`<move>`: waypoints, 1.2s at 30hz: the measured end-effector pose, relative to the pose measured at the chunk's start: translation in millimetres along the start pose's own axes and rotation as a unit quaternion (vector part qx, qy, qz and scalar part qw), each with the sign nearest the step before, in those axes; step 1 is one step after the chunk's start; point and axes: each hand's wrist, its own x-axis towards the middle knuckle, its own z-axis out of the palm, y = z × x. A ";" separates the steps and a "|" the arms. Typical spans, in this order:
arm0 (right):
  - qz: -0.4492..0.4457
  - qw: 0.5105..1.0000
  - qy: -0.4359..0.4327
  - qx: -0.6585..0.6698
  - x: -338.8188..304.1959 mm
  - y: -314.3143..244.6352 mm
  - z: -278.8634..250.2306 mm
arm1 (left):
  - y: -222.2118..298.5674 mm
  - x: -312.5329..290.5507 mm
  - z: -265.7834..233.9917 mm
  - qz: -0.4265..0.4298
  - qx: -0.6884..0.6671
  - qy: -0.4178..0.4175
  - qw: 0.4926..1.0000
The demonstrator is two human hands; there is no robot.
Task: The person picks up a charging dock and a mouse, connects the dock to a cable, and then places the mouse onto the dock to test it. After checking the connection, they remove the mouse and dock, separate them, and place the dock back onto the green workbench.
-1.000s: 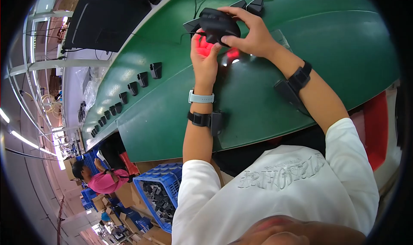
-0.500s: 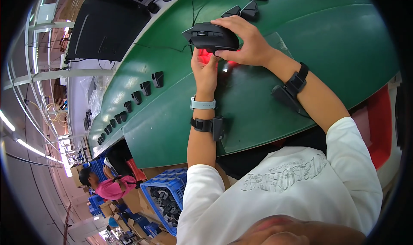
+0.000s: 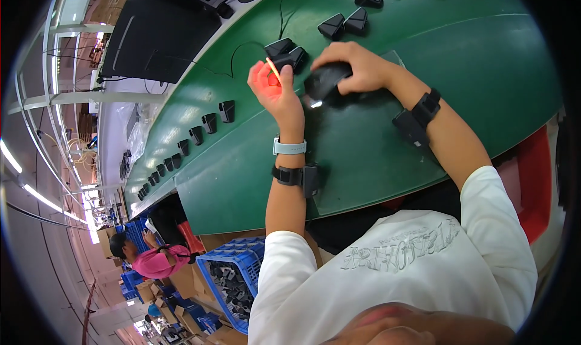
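My right hand is closed over a black computer mouse, blurred by motion just above the green tabletop. A small white light shows at the mouse's lower edge. To its left my left hand is half curled with the palm turned up and nothing plainly held in it. Red light colours its fingers, and a bright orange streak runs beside the thumb. Just beyond those fingers stand two small black wedge-shaped pieces, partly hidden by the hand.
More black wedge-shaped pieces line the table's left side, and others stand at the far edge. A black monitor is at the upper left. Below the table sits a blue crate of dark parts. A co-worker in pink is farther off.
The mouse has gone down and to the right in my right hand, away from my left. My left hand has moved slightly left and opened, and the wedge pieces behind it now show.
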 end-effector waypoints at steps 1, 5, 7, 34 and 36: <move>-0.013 0.999 -0.033 -0.013 -0.4 0.2 5.4 | -7.4 0.9 -1.6 0.035 0.017 0.017 0.999; -0.030 0.987 -0.146 -0.060 2.6 -21.7 12.2 | -6.6 -2.6 0.2 0.067 0.056 0.006 0.996; -0.046 0.982 -0.172 -0.061 4.2 -23.9 11.4 | -7.2 -3.1 -0.6 0.077 0.068 0.002 0.995; 0.095 0.936 0.034 0.336 10.9 8.2 7.1 | 2.8 -5.1 9.3 0.275 0.265 -0.082 0.920; 0.086 0.935 0.039 0.341 12.5 7.6 9.5 | -1.4 -4.4 8.5 0.283 0.271 -0.078 0.917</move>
